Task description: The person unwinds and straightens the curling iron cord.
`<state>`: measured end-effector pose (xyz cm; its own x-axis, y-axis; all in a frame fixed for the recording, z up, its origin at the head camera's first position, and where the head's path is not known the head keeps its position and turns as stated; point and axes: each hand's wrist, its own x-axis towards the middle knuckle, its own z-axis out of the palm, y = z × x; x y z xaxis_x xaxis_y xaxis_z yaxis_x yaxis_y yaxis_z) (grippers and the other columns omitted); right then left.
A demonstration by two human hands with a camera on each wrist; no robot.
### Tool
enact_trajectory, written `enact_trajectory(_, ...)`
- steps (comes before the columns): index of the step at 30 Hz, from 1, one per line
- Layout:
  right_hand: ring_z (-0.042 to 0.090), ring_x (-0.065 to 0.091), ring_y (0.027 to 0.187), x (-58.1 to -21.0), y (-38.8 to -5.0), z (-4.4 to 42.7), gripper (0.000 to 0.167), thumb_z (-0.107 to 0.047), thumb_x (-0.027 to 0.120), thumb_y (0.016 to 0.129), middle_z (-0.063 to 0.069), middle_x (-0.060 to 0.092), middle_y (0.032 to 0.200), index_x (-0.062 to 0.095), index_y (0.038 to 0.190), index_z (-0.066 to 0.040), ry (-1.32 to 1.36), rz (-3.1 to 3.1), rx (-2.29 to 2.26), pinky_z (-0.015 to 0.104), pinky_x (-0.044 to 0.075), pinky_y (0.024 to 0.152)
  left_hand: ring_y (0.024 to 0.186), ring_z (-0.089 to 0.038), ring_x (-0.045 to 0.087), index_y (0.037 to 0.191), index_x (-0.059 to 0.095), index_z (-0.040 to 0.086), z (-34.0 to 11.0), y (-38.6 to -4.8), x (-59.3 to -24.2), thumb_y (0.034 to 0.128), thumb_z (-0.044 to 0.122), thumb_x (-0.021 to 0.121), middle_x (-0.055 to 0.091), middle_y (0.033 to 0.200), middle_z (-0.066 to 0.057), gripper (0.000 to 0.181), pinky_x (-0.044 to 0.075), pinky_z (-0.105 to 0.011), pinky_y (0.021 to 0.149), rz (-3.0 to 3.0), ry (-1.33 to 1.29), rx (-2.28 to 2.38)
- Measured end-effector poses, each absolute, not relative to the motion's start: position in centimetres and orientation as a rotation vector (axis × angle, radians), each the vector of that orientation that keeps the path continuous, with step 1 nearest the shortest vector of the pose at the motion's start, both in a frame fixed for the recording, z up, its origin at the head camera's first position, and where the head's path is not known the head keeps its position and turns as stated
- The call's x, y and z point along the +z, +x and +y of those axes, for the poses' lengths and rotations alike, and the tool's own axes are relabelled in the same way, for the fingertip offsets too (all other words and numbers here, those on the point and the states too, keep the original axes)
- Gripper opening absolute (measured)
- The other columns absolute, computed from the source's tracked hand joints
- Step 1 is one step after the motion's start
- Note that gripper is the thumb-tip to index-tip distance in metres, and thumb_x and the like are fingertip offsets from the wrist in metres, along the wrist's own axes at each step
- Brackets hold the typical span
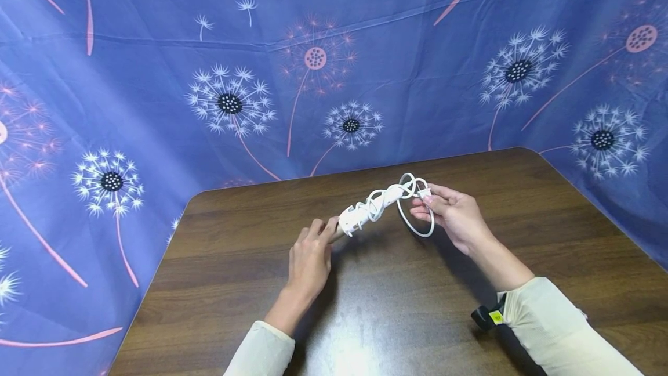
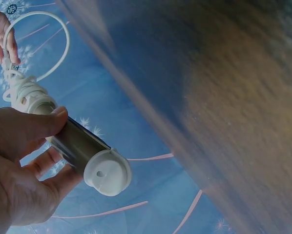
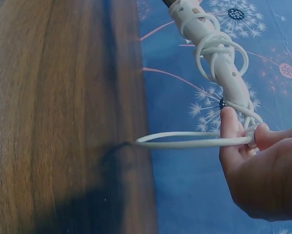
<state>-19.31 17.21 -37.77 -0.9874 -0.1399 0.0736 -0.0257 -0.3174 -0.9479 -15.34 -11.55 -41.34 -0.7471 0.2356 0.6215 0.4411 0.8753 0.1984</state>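
Observation:
A white curling iron (image 1: 356, 217) is held above the table between both hands. My left hand (image 1: 310, 254) grips its brownish metallic barrel (image 2: 82, 144), thumb on one side and fingers on the other. A white cap (image 2: 107, 173) closes the barrel's end in the left wrist view. The white cord (image 3: 219, 48) winds around the handle, and one loose loop hangs near my right hand (image 1: 461, 219). That hand pinches the white plug (image 1: 425, 192) between thumb and fingers, just past the handle's end.
Beneath the hands lies a dark brown wooden table (image 1: 219, 306) with rounded far corners. A blue cloth (image 1: 156, 86) with dandelion prints hangs behind and beside it. At the right sleeve's cuff sits a black device (image 1: 486, 317) with a yellow label.

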Motion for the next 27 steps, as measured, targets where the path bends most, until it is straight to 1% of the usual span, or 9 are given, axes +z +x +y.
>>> enact_trajectory(4, 0.019, 0.072, 0.078, -37.8, -19.2, 17.1, 0.052, 0.005, 0.052, 0.095, 0.009, 0.073, 0.087, 0.027, 0.135, 0.024, -0.166, 1.896, -2.452, 0.033, 0.056, 0.076, 0.082, -0.027, 0.063, 0.124, 0.063, 0.019, -11.6, -15.3, -41.3, 0.0671, -0.001, 0.082, 0.062, 0.101, -0.002, 0.063, 0.053, -0.043, 0.053, -2.437, -0.484, -0.450)
enact_trajectory(7, 0.021, 0.072, 0.076, -37.8, -19.2, 17.1, 0.042, 0.005, 0.055, 0.093, 0.012, 0.072, 0.085, 0.037, 0.125, 0.025, -0.119, 1.933, -2.464, 0.034, 0.056, 0.076, 0.082, -0.027, 0.062, 0.124, 0.063, 0.018, -11.7, -15.4, -41.3, 0.0671, -0.003, 0.081, 0.061, 0.101, -0.003, 0.063, 0.052, -0.043, 0.053, -2.441, -0.480, -0.451)
enact_trajectory(10, 0.021, 0.072, 0.073, -37.8, -19.1, 17.0, 0.030, 0.006, 0.056, 0.092, 0.013, 0.072, 0.082, 0.044, 0.115, 0.020, -0.086, 1.966, -2.474, 0.035, 0.056, 0.074, 0.081, -0.027, 0.061, 0.124, 0.062, 0.018, -11.7, -15.4, -41.4, 0.0675, -0.004, 0.080, 0.061, 0.101, -0.003, 0.063, 0.052, -0.042, 0.053, -2.446, -0.472, -0.454)
enact_trajectory(12, 0.020, 0.072, 0.072, -37.8, -19.0, 17.0, 0.025, 0.005, 0.057, 0.091, 0.010, 0.072, 0.079, 0.047, 0.111, 0.017, -0.066, 2.009, -2.460, 0.034, 0.057, 0.071, 0.080, -0.026, 0.061, 0.125, 0.061, 0.017, -11.8, -15.4, -41.4, 0.0678, -0.005, 0.079, 0.061, 0.101, -0.004, 0.063, 0.052, -0.041, 0.052, -2.446, -0.465, -0.453)
enact_trajectory(15, 0.017, 0.071, 0.071, -37.7, -18.9, 17.2, 0.025, 0.001, 0.059, 0.092, 0.005, 0.072, 0.077, 0.051, 0.111, 0.013, -0.046, 2.126, -2.397, 0.033, 0.058, 0.067, 0.080, -0.027, 0.060, 0.125, 0.060, 0.015, -11.8, -15.4, -41.4, 0.0673, -0.005, 0.079, 0.060, 0.101, -0.006, 0.064, 0.052, -0.040, 0.051, -2.443, -0.454, -0.454)
enact_trajectory(18, 0.015, 0.071, 0.071, -37.6, -18.8, 17.5, 0.029, -0.004, 0.061, 0.092, 0.000, 0.073, 0.077, 0.053, 0.114, 0.013, -0.020, 2.228, -2.322, 0.031, 0.058, 0.065, 0.080, -0.027, 0.060, 0.125, 0.059, 0.014, -11.8, -15.4, -41.3, 0.0669, -0.006, 0.079, 0.060, 0.101, -0.006, 0.065, 0.051, -0.040, 0.051, -2.444, -0.449, -0.456)
enact_trajectory(21, 0.015, 0.071, 0.071, -37.5, -18.9, 18.0, 0.038, -0.007, 0.062, 0.092, -0.001, 0.073, 0.077, 0.050, 0.121, 0.014, 0.028, 2.214, -2.314, 0.032, 0.058, 0.064, 0.081, -0.027, 0.060, 0.126, 0.059, 0.015, -11.8, -15.3, -41.2, 0.0674, -0.006, 0.078, 0.059, 0.101, -0.005, 0.065, 0.052, -0.041, 0.053, -2.451, -0.446, -0.457)
enact_trajectory(24, 0.016, 0.072, 0.071, -37.4, -19.1, 18.8, 0.043, -0.008, 0.063, 0.092, 0.000, 0.073, 0.077, 0.047, 0.127, 0.013, 0.079, 2.108, -2.354, 0.033, 0.058, 0.065, 0.082, -0.027, 0.060, 0.126, 0.059, 0.016, -11.9, -15.3, -41.2, 0.0679, -0.005, 0.078, 0.059, 0.102, -0.004, 0.065, 0.052, -0.041, 0.053, -2.451, -0.447, -0.458)
enact_trajectory(27, 0.018, 0.072, 0.074, -37.4, -19.4, 19.5, 0.033, -0.009, 0.063, 0.092, 0.003, 0.073, 0.079, 0.053, 0.121, 0.004, 0.116, 1.947, -2.427, 0.037, 0.057, 0.069, 0.083, -0.026, 0.060, 0.125, 0.060, 0.017, -11.9, -15.3, -41.3, 0.0687, -0.005, 0.077, 0.059, 0.102, -0.003, 0.063, 0.053, -0.041, 0.054, -2.448, -0.461, -0.455)
